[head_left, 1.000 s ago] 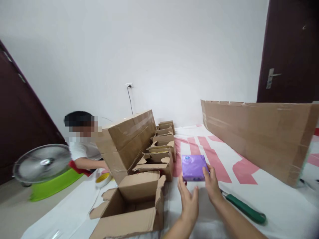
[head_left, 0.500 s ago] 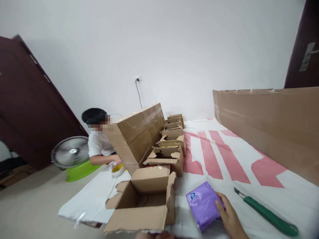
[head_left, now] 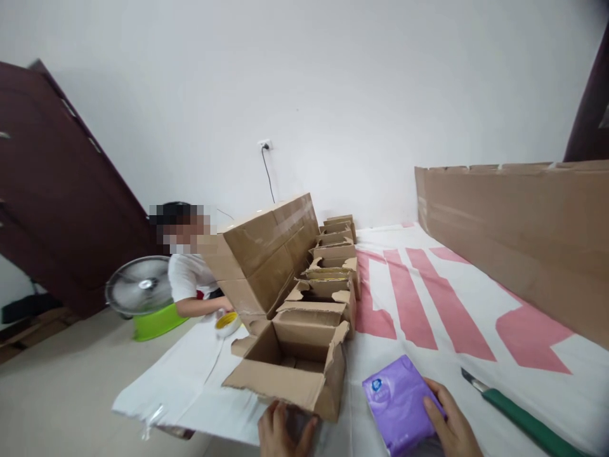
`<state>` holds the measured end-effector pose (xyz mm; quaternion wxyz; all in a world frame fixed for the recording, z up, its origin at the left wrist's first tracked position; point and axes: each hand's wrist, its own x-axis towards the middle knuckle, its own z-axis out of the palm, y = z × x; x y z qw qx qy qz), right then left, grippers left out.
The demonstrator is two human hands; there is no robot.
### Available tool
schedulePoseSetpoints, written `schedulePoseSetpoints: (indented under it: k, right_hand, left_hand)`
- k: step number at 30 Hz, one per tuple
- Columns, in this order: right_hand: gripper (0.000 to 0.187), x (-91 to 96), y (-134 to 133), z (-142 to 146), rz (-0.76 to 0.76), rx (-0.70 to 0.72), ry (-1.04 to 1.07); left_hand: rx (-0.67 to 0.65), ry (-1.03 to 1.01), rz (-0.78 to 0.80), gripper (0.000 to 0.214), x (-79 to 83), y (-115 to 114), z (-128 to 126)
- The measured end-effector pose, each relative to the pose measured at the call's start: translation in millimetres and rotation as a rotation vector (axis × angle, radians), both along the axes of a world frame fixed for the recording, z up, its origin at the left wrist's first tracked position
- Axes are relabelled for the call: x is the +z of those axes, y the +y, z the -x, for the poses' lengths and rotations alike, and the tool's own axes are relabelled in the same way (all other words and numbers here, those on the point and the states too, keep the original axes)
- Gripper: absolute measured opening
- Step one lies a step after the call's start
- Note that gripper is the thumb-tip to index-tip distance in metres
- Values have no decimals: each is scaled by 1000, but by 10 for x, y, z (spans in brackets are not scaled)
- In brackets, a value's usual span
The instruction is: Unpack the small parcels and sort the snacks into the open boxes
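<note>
My right hand point(head_left: 451, 419) grips a purple plastic-wrapped tissue pack point(head_left: 399, 403) by its right edge, thumb on top. The pack has a small blue logo and is held over the cloth. My left hand point(head_left: 285, 431) is at the near side of an open cardboard box point(head_left: 280, 381), its thumb and fingers apart and fingertips against the front wall. The box's flaps are folded outward, and the part of its inside that shows holds nothing. To the right of the pack lies a box cutter point(head_left: 523, 422) with a green handle and its blade out.
Several open boxes point(head_left: 328, 295) form a row behind the nearest one, beside a tall taped carton point(head_left: 271, 254). A person in a white top point(head_left: 188, 279) sits left, near a tape roll point(head_left: 227, 324) and a fan point(head_left: 147, 285). A long cardboard panel point(head_left: 514, 222) stands right.
The nearest box has shifted away from me, up against the row, and its flap positions differ. My left hand has come further into view. The tissue pack stays in my right hand.
</note>
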<state>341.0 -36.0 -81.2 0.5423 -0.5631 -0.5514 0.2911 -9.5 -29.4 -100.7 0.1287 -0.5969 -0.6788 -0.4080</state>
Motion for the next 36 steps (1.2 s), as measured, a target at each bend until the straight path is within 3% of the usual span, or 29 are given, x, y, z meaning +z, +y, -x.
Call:
schedulePoseSetpoints:
  k: [7,12,17,25,30,36]
  right_hand:
    - [39,82,-46,100,8,-80,60]
    - [38,73,-34,79,14,-42,40]
    - [39,97,-43,105,6,-69,47]
    - [39,15,-13,63,16,-28,56]
    - [40,-108,23,-4,23,13,24]
    - [41,-135,32,-11,24,29,6]
  left_hand:
    - [-14,63,97,25,-185,267,-15]
    - [-73,79,208,26,-109,385,59]
    - [-30,49,268,17,23,514,-61]
    - [-164,48,339,29,107,837,-114]
    - [-220,41,274,28,121,970,-175]
    - [-312,24,135,28,149,930,-297]
